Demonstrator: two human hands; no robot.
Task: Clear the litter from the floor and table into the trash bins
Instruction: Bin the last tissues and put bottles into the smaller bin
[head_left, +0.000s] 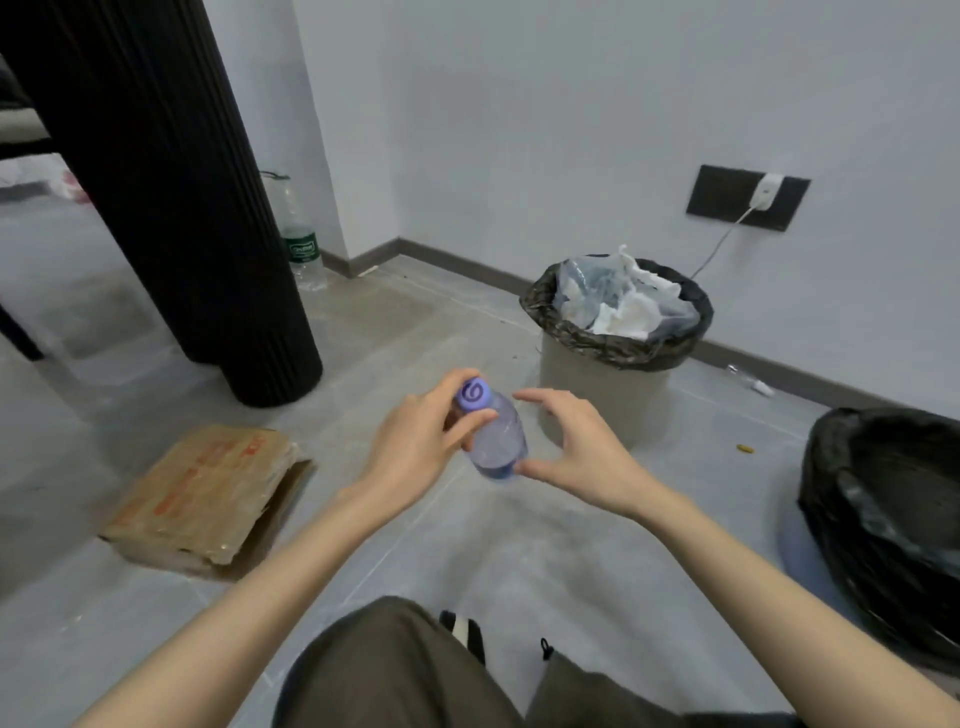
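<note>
Bottle (496, 436) of clear plastic, its purple cap (472, 396) bearing a pale swirl, is held before the grey trash bin (602, 395). Left hand (415, 447) grips its neck; right hand (576, 452) is spread, thumb touching its base.

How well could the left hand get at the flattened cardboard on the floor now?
Probably not yet. The left hand grips the bottle near its cap, so it is occupied. Nothing stands between it and the cardboard.

Box (208, 493) left of bottle (498, 439), one bin (597, 395) behind, another bin (831, 467) right.
</note>
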